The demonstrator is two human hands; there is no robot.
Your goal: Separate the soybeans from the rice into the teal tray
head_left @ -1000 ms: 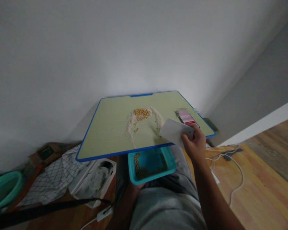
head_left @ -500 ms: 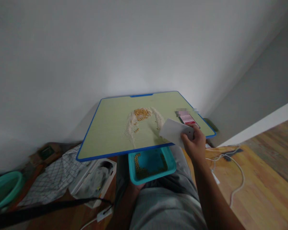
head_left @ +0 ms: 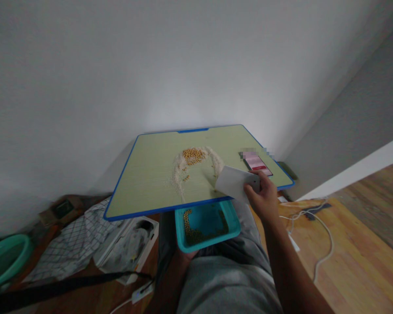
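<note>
My right hand (head_left: 263, 194) is closed on a white scraper (head_left: 234, 181), whose blade is tilted over the front part of the board beside the right arm of white grains. Those rice-like grains (head_left: 177, 172) form an arch, with a heap of yellow soybeans (head_left: 193, 155) at its top and a few beans scattered inside. Below the board's front edge, my left hand (head_left: 189, 254) supports a turquoise tray (head_left: 208, 241) from underneath; most of its fingers are hidden. Yellow and darker green beans lie along the tray's inner sides.
The pale green board (head_left: 144, 174) has a blue rim and stands against the wall. A phone (head_left: 256, 163) rests on its right side. At lower left are a checked cloth (head_left: 72, 244), a white box (head_left: 129, 244) and a green basin (head_left: 9, 257). White cables (head_left: 329, 244) lie on the right.
My right hand and the scraper have shifted slightly left and down, nearer the board's front edge. The tray and my left hand look the same.
</note>
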